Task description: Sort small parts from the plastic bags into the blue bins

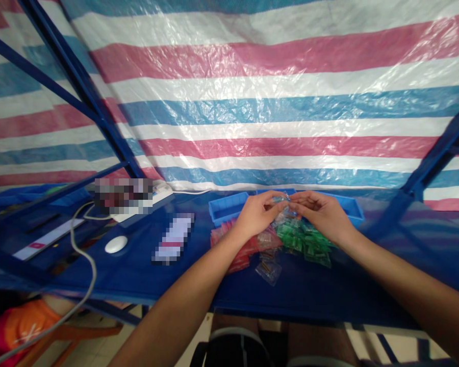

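My left hand (257,213) and my right hand (323,211) meet over the table, fingertips pinched together. Between them is a small clear plastic bag (280,201), partly hidden by the fingers; its contents are too small to make out. Below my left wrist lies a heap of red plastic bags (239,261). Green plastic bags (306,245) are piled under my right hand. Clear bags with small brass-coloured pieces (269,271) lie between the two heaps. Behind the hands stand a blue bin (224,210) on the left and another blue bin (354,208) on the right.
On the blue table (329,290), left of the heaps, lie a phone (175,237) and a white oval object (116,244). A pale cable (94,272) hangs over the edge near a power strip (158,196). Blue metal bars (110,137) and a striped sheet (271,102) enclose the table. An orange garment (26,321) shows at lower left.
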The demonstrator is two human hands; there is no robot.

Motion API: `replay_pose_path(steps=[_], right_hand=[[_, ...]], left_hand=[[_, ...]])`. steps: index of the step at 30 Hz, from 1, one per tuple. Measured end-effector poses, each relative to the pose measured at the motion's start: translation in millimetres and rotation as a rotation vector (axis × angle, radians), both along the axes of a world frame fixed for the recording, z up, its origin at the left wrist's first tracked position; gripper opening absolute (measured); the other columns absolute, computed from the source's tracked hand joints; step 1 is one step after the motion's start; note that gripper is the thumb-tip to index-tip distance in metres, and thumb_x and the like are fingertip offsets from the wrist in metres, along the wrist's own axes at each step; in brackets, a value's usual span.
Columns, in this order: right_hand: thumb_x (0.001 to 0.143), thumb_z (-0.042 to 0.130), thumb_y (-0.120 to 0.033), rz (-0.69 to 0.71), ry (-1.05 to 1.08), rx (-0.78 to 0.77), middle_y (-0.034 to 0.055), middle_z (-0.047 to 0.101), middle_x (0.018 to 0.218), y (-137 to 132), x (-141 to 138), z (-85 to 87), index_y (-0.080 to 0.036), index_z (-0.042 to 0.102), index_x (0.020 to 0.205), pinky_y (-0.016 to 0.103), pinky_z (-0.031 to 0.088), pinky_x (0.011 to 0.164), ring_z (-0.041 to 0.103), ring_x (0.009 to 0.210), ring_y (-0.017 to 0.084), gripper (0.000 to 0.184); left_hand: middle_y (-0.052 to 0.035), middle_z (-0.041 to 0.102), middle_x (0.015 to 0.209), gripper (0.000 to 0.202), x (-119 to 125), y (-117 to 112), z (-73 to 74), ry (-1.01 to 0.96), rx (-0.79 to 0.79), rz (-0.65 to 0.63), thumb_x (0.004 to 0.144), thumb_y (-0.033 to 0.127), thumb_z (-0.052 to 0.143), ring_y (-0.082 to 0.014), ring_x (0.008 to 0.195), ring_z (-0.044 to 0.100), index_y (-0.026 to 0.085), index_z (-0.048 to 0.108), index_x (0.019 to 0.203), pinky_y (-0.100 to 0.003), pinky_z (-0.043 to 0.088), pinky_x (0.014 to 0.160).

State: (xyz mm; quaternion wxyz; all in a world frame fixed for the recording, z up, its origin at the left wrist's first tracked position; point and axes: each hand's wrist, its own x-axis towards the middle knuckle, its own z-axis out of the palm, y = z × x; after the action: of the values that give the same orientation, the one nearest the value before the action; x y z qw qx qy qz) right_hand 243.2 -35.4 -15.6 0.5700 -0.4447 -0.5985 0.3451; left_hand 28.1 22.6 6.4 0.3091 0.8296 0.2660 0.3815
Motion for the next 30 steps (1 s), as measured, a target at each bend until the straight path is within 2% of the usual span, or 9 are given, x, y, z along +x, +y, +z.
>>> replay_pose_path(steps=[5,7,9,13,15,21,24,27,30], right_hand=[[0.077,0.091,-0.061,-0.012,0.032,-0.016,0.0059,0.082,0.092,-1.7,-1.6,5.3,-0.025,0.079,0.101,0.036,0.06,0.07,0.073,0.074,0.021,0.045],[0.078,0.09,-0.061,-0.01,0.026,-0.015,0.0051,0.081,0.089,-2.1,-2.4,6.4,-0.025,0.079,0.101,0.036,0.059,0.068,0.071,0.07,0.021,0.045],[0.08,0.088,-0.062,0.004,-0.002,-0.02,0.0047,0.081,0.088,-2.2,-2.3,6.0,-0.025,0.08,0.102,0.036,0.058,0.067,0.07,0.069,0.02,0.043],[0.086,0.083,-0.061,0.029,-0.066,-0.022,0.0039,0.08,0.088,-2.4,-0.6,3.3,-0.025,0.081,0.103,0.036,0.055,0.068,0.068,0.069,0.02,0.04],[0.087,0.082,-0.061,0.025,-0.079,-0.012,0.0036,0.079,0.088,-2.9,-0.2,3.3,-0.025,0.082,0.102,0.035,0.054,0.069,0.067,0.07,0.02,0.039],[0.088,0.081,-0.064,-0.015,-0.035,0.0,0.0045,0.079,0.092,-3.7,-1.2,6.0,-0.025,0.081,0.098,0.035,0.055,0.071,0.067,0.074,0.02,0.04],[0.085,0.083,-0.065,0.001,0.002,-0.012,0.0038,0.079,0.089,-3.5,-2.7,4.9,-0.025,0.08,0.099,0.035,0.056,0.069,0.068,0.071,0.019,0.043],[0.08,0.089,-0.063,0.062,0.051,-0.017,0.0046,0.081,0.097,-3.4,-4.9,4.0,-0.026,0.078,0.103,0.036,0.06,0.076,0.072,0.077,0.02,0.045],[0.076,0.093,-0.062,0.071,0.088,-0.017,0.0045,0.082,0.095,-3.4,-6.2,4.2,-0.026,0.077,0.104,0.037,0.062,0.08,0.074,0.079,0.02,0.048]], left_hand=[[-0.0075,0.083,0.11,0.032,0.2,2.1,3.7,-0.01,0.105,-0.033,0.104,0.047,0.065,-0.0214,0.097,0.076,0.022,0.084,0.106,-0.03,0.056,0.082],[-0.0082,0.082,0.114,0.029,0.6,4.4,4.3,-0.048,0.15,-0.029,0.103,0.045,0.067,-0.022,0.104,0.075,0.022,0.084,0.101,-0.03,0.056,0.086],[-0.0079,0.082,0.111,0.029,0.4,5.7,4.5,-0.057,0.167,-0.029,0.103,0.045,0.067,-0.0212,0.103,0.075,0.021,0.084,0.1,-0.03,0.055,0.087],[-0.0052,0.081,0.094,0.034,-0.5,4.1,4.4,0.008,0.147,-0.005,0.105,0.047,0.064,-0.0181,0.085,0.073,0.02,0.084,0.097,-0.029,0.051,0.077],[-0.0048,0.08,0.091,0.036,-0.4,2.7,4.6,0.015,0.149,0.009,0.105,0.047,0.063,-0.0173,0.082,0.072,0.019,0.083,0.093,-0.029,0.05,0.075],[-0.0058,0.082,0.106,0.025,1.5,1.8,5.0,-0.043,0.138,-0.009,0.1,0.043,0.072,-0.0199,0.098,0.075,0.021,0.082,0.105,-0.028,0.054,0.081],[-0.005,0.083,0.104,0.021,1.8,1.8,4.6,-0.028,0.096,-0.021,0.101,0.038,0.071,-0.0189,0.093,0.077,0.021,0.082,0.102,-0.029,0.055,0.081],[-0.0046,0.084,0.102,0.021,2.0,0.6,4.3,-0.038,0.061,-0.026,0.102,0.037,0.068,-0.0179,0.089,0.077,0.019,0.08,0.103,-0.028,0.054,0.079],[-0.005,0.084,0.101,0.021,2.9,-1.3,3.4,-0.059,0.039,-0.038,0.102,0.037,0.069,-0.0183,0.089,0.078,0.019,0.079,0.105,-0.029,0.055,0.08]])
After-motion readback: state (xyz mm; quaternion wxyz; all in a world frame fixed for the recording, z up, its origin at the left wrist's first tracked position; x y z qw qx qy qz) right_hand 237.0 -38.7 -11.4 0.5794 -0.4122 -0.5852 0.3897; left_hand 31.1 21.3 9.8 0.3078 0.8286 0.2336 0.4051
